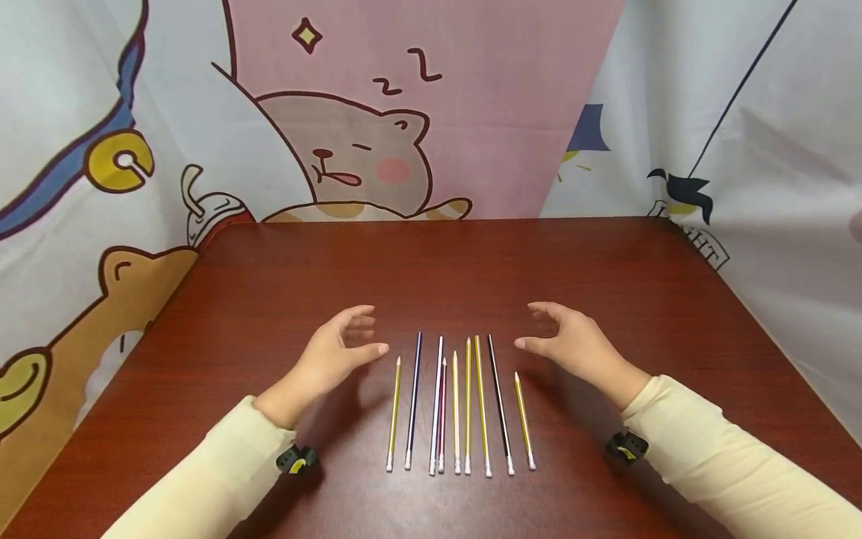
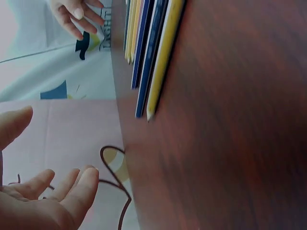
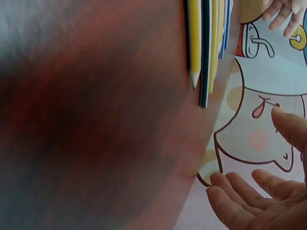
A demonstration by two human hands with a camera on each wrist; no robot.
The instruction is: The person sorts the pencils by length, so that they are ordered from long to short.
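two open grips (image 1: pixel 340 348) (image 1: pixel 569 340) flanking pencils (image 1: pixel 458 404)

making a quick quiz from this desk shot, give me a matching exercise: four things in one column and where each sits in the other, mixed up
Things
1. left hand
2. right hand
3. black pencil
4. short yellow pencil

Places
A. at the left end of the row of pencils
B. second from the right end of the row
C. raised, holding nothing, beside the row's left end
D. raised, holding nothing, beside the row's right end

Pairs: 1-C, 2-D, 3-B, 4-A
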